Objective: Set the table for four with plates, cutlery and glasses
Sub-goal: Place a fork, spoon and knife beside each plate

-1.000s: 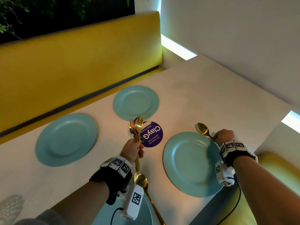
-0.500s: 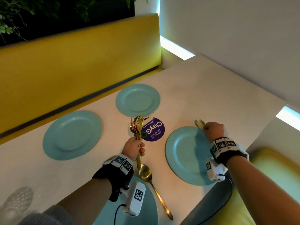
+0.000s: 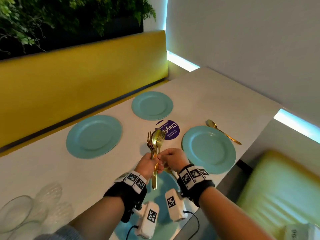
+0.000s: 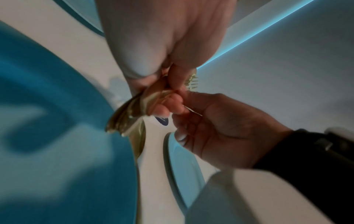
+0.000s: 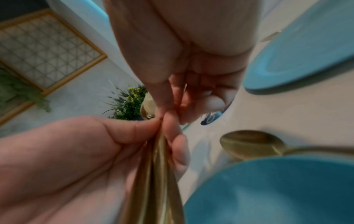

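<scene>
1. The white table [image 3: 216, 94] runs alongside the yellow bench [image 3: 83, 70]. It carries four teal plates: two along its bench-side edge [image 3: 94, 136] [image 3: 152, 105], one at its near right corner [image 3: 208, 149], and one at the near edge [image 3: 161, 224] under the wrists.
2. Clear glasses [image 3: 26, 210] wait near the table's near left corner, not yet distributed.
3. A gold spoon [image 3: 223, 131] lies just beside the right corner plate, on its wall side. One second ago the right hand was setting it there; that hand has since come back to the middle.
4. The left hand [image 3: 147, 164] is wrapped around the gold cutlery bundle [image 3: 155, 141], fork heads up, above the near plate.
5. The right hand [image 3: 173, 160] has thumb and fingertips pinched on a handle within that bundle.
6. Judgement: the step is drawing out one piece. It should go best if the left grip loosens only slightly and the piece slides straight along its handle, so that neighbouring forks do not drag out and fall on the plate.
</scene>
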Demonstrator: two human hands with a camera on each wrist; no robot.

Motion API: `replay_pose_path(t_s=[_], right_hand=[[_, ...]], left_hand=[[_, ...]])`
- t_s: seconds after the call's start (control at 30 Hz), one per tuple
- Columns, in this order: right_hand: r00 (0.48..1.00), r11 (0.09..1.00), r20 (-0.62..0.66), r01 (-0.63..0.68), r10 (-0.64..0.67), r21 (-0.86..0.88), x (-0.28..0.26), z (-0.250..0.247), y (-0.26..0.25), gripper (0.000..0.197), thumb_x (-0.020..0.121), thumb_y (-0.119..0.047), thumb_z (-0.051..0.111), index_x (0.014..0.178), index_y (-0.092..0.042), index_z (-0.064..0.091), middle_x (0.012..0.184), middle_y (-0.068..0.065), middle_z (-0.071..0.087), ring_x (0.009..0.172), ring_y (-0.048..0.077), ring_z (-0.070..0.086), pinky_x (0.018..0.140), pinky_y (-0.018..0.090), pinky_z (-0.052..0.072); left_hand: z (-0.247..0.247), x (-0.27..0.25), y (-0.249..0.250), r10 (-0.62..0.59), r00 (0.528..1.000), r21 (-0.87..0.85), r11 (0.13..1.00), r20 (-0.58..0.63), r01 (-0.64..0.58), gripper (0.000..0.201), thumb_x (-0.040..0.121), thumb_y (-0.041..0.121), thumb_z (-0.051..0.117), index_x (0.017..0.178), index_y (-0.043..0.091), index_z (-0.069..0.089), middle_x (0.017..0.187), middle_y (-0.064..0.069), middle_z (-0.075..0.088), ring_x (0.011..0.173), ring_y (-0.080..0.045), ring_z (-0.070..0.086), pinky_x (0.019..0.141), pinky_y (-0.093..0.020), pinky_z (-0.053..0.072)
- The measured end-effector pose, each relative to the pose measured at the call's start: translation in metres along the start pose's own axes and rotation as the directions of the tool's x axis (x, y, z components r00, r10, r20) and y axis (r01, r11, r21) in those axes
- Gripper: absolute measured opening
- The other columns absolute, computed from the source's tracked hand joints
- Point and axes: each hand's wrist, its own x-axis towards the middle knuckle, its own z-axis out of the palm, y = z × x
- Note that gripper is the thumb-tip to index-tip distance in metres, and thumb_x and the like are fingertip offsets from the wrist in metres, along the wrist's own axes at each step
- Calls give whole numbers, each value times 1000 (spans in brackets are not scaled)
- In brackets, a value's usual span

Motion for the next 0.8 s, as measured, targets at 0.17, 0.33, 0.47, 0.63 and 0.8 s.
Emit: replay_pose_path(t_s=[0.17,0.33,0.47,0.63,0.8], right_hand=[[999,996,-26,-34,37,83,-13,12,6,23,88,-12,59,66,-18,62,67,3,62,59,14,54,56,24,45],[992,974,-95,-60,83,218,-12,-13,6,20,88,-11,60,68,-12,61,67,8,58,52,18,50,55,29,46],[981,990,-187,-73,50,-118,-4,-49,21,16,88,-17,60,72,-15,62,72,3,61,58,13,51,55,24,45],[983,785,-182,-126,17,-607,13,-60,44,20,92,-22,54,93,-9,69,96,7,67,88,18,60,88,28,53],[985,679,-170,-132,10,-722,26,-47,56,31,95,-32,49,106,-9,67,101,7,68,95,22,65,85,31,54]], left_hand=[[-9,-13,-10,-2,1000,73,997,17,1,13,100,6,37,97,9,49,80,-8,60,67,-17,59,59,-26,48],[-12,-8,-6,24,998,109,994,-59,-17,15,98,1,36,91,8,47,75,-6,59,64,-16,56,59,-26,44],[-22,1,2,33,987,48,999,-157,-26,9,98,2,35,102,5,42,75,-6,56,61,-16,53,54,-24,39],[-33,11,1,32,985,45,999,-172,-24,9,99,7,36,103,6,43,77,-6,57,62,-16,55,51,-23,40],[-34,17,-7,28,981,31,999,-190,-23,12,100,7,36,92,9,45,78,-6,57,63,-16,56,55,-25,43]])
